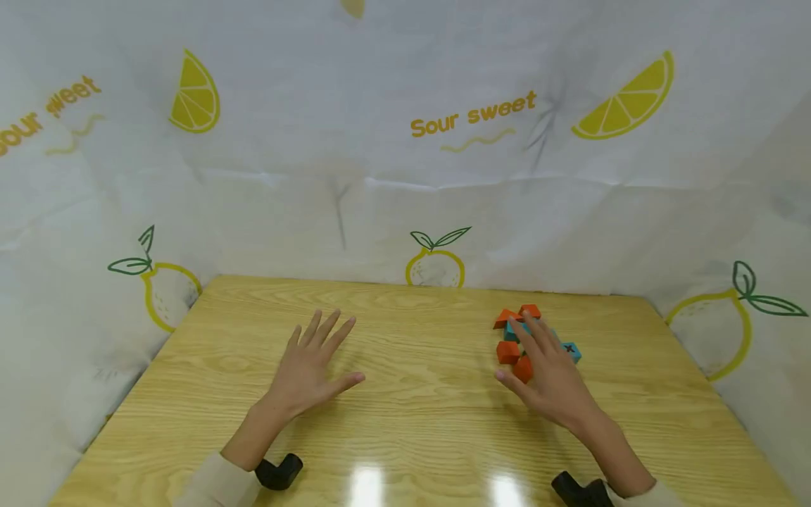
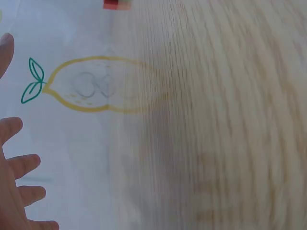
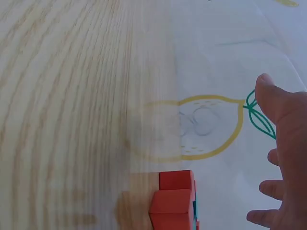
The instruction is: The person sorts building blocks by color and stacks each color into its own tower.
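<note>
Blocks (image 1: pixel 507 352) on a wooden tabletop (image 1: pixel 418 422), near the right hand (image 1: pixel 557 386).
Fingers (image 1: pixel 340 336) of both hands spread straight, released; the orange and blue blocks cluster well apart from the left hand (image 1: pixel 303 378).

white cloth (image 1: pixel 272 225) across upper half of head view, creased. yellow lemon slice (image 1: pixel 194 95) printed upper left, lemon wedge (image 1: pixel 624 102) upper right. orange lettering (image 1: pixel 474 114), "sour sweet", upper centre; second lettering (image 1: pixel 51 115) at left edge. green-leafed lemon outlines (image 1: pixel 435 269) at left, centre, right. wood-grain table (image 1: pixel 412 415) filling lower middle; two bright glare patches (image 1: pixel 366 486) at bottom edge.
</note>
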{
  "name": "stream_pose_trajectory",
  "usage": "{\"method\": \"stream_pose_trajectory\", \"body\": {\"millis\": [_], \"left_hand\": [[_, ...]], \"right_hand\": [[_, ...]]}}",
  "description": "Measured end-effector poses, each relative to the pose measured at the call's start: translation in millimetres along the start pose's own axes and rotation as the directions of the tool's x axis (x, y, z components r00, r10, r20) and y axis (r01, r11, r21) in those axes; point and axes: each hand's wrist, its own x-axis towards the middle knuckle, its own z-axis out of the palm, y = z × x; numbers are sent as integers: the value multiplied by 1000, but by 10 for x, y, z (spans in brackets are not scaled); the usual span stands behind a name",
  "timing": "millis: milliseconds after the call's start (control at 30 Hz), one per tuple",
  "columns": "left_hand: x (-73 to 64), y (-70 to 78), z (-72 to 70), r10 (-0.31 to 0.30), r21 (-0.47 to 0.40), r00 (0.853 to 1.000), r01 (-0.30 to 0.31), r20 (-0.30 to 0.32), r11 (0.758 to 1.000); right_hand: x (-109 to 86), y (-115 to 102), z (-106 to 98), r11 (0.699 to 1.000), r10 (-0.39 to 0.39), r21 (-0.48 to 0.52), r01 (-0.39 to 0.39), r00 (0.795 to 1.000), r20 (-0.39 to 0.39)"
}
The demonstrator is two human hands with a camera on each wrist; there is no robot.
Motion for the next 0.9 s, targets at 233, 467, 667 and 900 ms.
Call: {"method": "stream_pose_trajectory", "body": {"millis": [233, 467, 667, 900], "left_hand": [[22, 158, 176, -7, -117, 1000, 6, -11, 993], [70, 318, 432, 19, -190, 999, -23, -27, 981], [119, 428, 594, 41, -280, 995, -66, -94, 958], [237, 548, 806, 36, -352, 985, -94, -167, 931]], "right_hand": [[-49, 71, 170, 994, 17, 109, -7, 996, -84], [-71, 147, 376, 997, -5, 76, 20, 980, -198], [-94, 175, 445, 999, 29, 21, -25, 971, -239], [-74, 158, 523, 996, 65, -35, -77, 963, -262]]}}
